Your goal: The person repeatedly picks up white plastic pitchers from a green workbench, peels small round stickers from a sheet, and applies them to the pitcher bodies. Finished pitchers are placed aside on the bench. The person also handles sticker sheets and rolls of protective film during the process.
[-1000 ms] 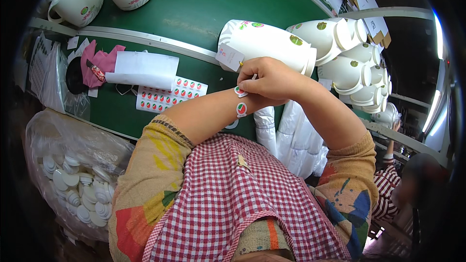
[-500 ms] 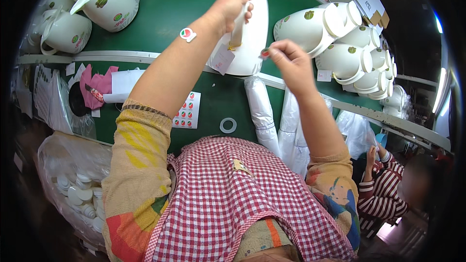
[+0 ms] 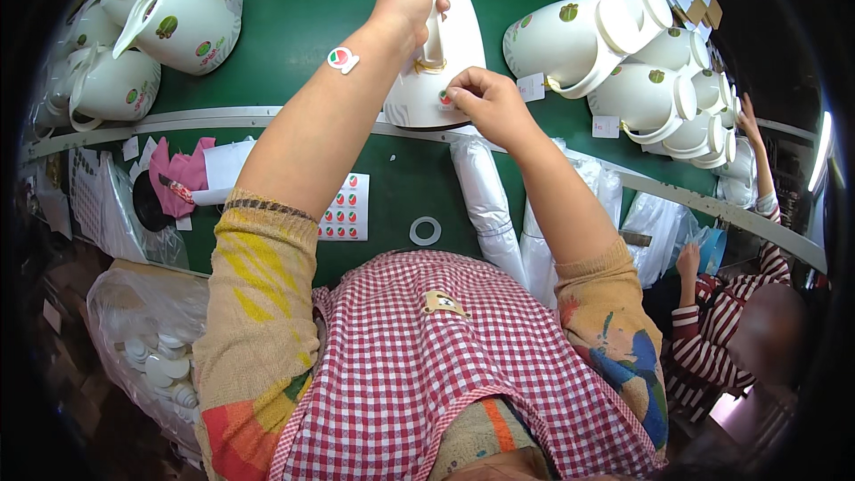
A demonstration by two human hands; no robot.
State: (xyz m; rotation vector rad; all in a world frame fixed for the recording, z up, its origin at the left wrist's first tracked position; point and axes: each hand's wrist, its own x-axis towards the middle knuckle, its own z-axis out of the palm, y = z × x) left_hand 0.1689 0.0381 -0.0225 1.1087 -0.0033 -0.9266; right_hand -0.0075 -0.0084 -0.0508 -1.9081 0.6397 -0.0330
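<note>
A white jug lies on the green worktable with its base end toward me. Around its handle my left hand is closed, near the jug's far end. Close to the jug's near end, my right hand pinches a small round red-and-green sticker against the white surface. A yellow tie loops round the lower part of the handle. Another red-and-green sticker on white backing clings to my left forearm. A sheet of such stickers lies on the nearer, lower surface.
Decorated white jugs crowd the left; more jugs lie stacked at right. A metal rail crosses between surfaces. Nearby are a grey ring, rolled plastic bags, a pink cloth and a bag of white lids. A co-worker reaches at right.
My right hand has moved left and brought the sticker onto the jug's surface. The jug has tilted slightly, its far end shifting left in my left hand's grip. The co-worker has raised an arm.
</note>
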